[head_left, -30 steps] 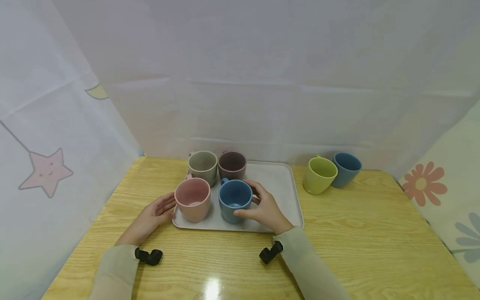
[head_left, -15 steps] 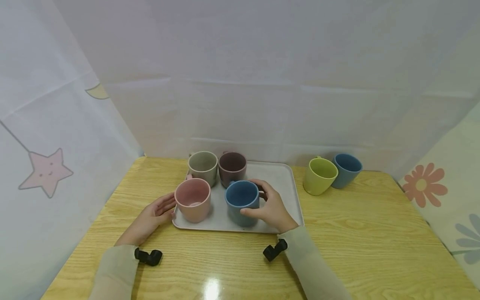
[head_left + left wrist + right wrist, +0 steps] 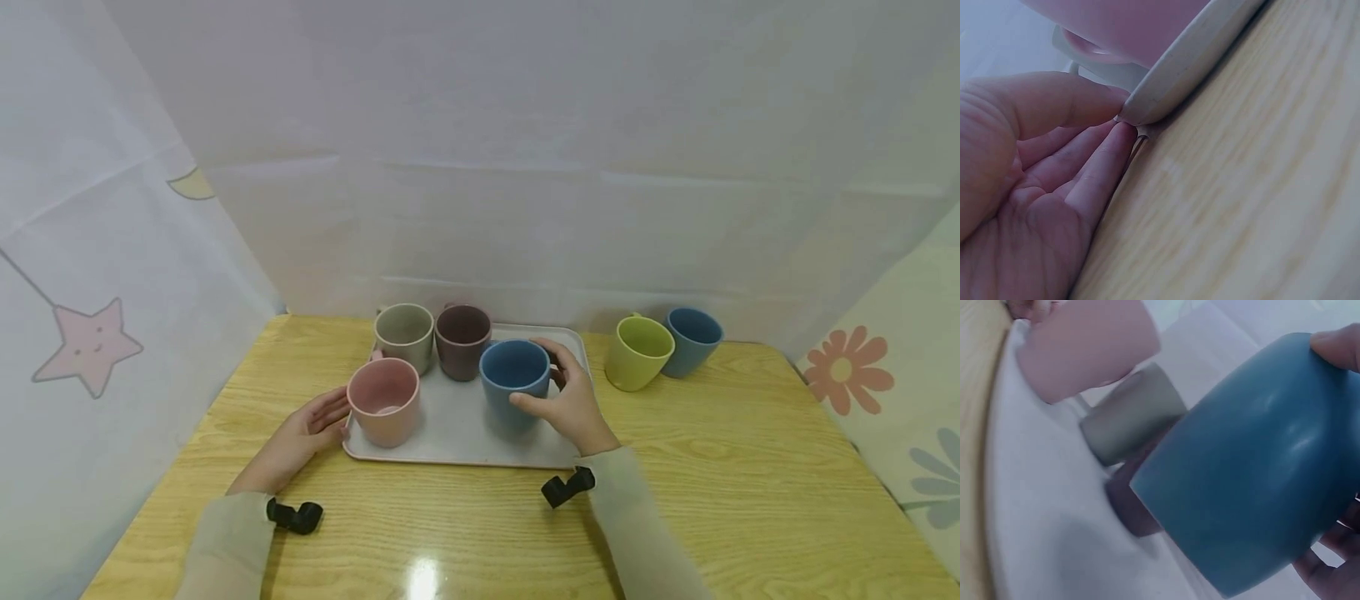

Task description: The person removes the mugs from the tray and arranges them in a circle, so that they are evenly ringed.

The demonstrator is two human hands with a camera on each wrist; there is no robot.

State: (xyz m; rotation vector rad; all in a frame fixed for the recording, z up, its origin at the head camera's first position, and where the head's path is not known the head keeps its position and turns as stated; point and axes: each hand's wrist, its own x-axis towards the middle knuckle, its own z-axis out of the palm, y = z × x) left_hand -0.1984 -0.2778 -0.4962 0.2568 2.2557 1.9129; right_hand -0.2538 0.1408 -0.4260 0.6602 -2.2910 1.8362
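Observation:
My right hand (image 3: 573, 408) grips a blue mug (image 3: 512, 398) by its sides, thumb in front and fingers behind. In the right wrist view the blue mug (image 3: 1247, 469) is tilted in the frame and appears raised off the light tray (image 3: 450, 437). At the tray's front left corner my left hand (image 3: 296, 442) pinches the rim; in the left wrist view the thumb (image 3: 1079, 100) lies on the tray's edge (image 3: 1172, 81). A pink mug (image 3: 386, 417) stands upright close to that hand. Behind it are a grey mug (image 3: 420, 354) and a dark purple-brown mug (image 3: 461, 358), side by side on the tray.
To the right of the tray, a yellow-green mug (image 3: 633, 367) and a second blue mug (image 3: 690, 354) stand close together on the wooden table (image 3: 720, 467). A white cloth (image 3: 525, 208) hangs behind the table, with printed cloth at both sides.
My right hand has carried the blue mug rightward, away from the pink mug, and most recently upward. The left hand keeps its place at the tray's corner.

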